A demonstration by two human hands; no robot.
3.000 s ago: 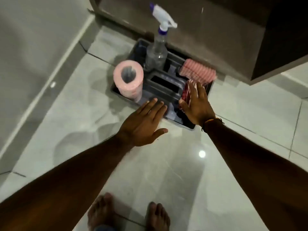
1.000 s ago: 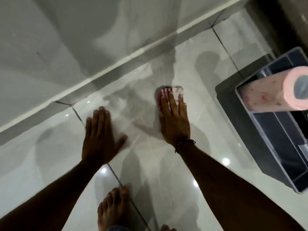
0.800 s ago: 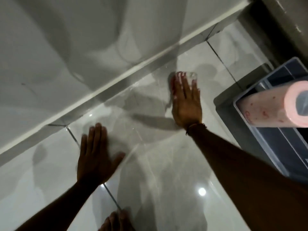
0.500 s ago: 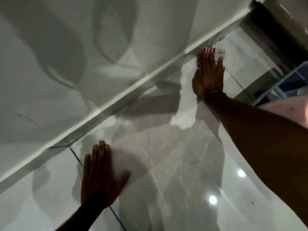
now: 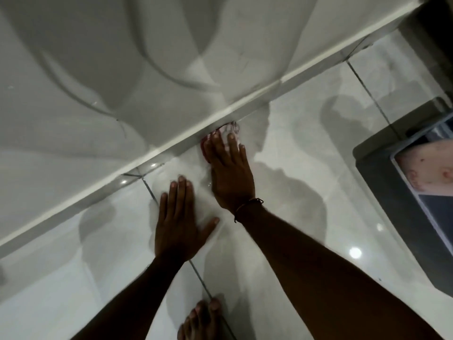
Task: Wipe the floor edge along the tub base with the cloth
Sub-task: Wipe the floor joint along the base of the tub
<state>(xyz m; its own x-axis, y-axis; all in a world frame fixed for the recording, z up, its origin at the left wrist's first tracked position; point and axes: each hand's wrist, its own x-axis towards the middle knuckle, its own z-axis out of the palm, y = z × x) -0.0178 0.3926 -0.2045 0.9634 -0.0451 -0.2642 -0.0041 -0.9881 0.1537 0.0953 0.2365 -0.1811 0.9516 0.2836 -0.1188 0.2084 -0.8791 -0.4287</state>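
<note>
A red-and-white cloth (image 5: 226,130) lies pressed flat on the glossy floor, right against the grey strip at the foot of the white tub (image 5: 98,133). My right hand (image 5: 229,173) covers most of the cloth, fingers spread over it and pointing at the tub base (image 5: 171,149). Only the cloth's far edge and left side show past my fingertips. My left hand (image 5: 180,222) rests palm-down on the bare tile just left of and behind the right one, holding nothing.
A dark caddy (image 5: 404,192) holding a pink paper roll (image 5: 426,171) stands on the floor at the right edge. My bare foot (image 5: 201,320) shows at the bottom. Grout lines cross the pale tiles.
My right hand has slid the cloth leftward along the tub base, from the far right corner to the middle. My left hand stays flat on the tile.
</note>
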